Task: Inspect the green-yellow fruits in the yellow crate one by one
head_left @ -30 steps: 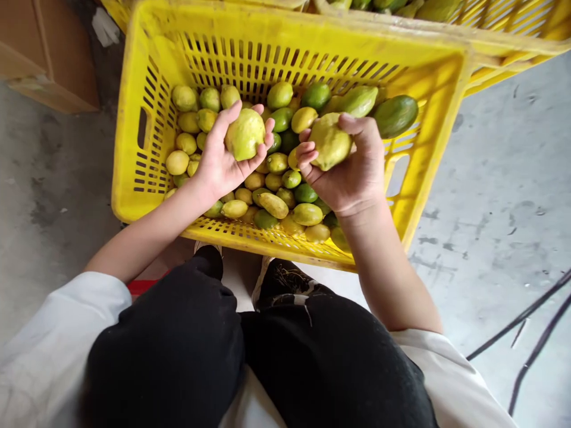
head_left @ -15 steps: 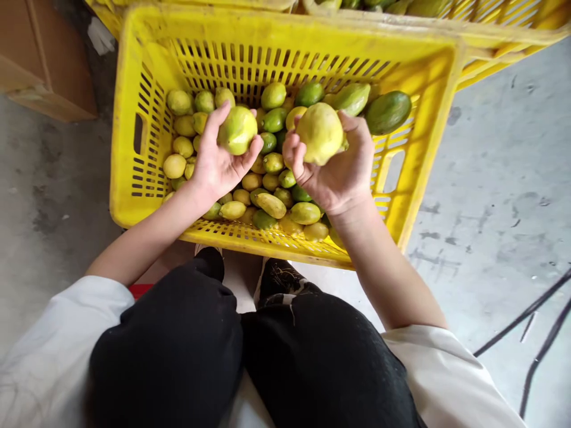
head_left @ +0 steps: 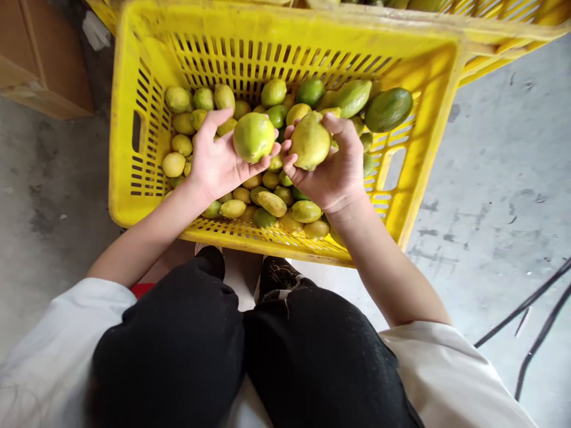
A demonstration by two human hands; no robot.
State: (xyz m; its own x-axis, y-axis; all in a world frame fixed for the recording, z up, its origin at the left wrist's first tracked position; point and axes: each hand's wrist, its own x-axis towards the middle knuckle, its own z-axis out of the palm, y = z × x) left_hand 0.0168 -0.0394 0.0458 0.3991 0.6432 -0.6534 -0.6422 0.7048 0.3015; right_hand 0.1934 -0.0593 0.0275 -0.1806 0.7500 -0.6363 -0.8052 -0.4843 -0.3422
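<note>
My left hand (head_left: 218,160) cups a round yellow-green fruit (head_left: 253,137) in its palm, fingers curled under it. My right hand (head_left: 335,169) grips a paler yellow fruit (head_left: 310,142) between thumb and fingers. Both fruits hover side by side, almost touching, above a yellow slotted plastic crate (head_left: 134,178). The crate holds several small yellow and green fruits (head_left: 272,203), with larger dark green ones (head_left: 388,109) at its far right corner.
A second yellow crate (head_left: 504,35) of fruit stands behind the first. A brown cardboard box (head_left: 40,65) sits at the upper left. Black cables (head_left: 530,321) cross the grey concrete floor on the right. My knees in black trousers (head_left: 250,351) fill the bottom.
Both hands have drawn closer together, bringing the two fruits side by side. The left fruit has rolled toward the fingertips and the right fruit has turned in my grip.
</note>
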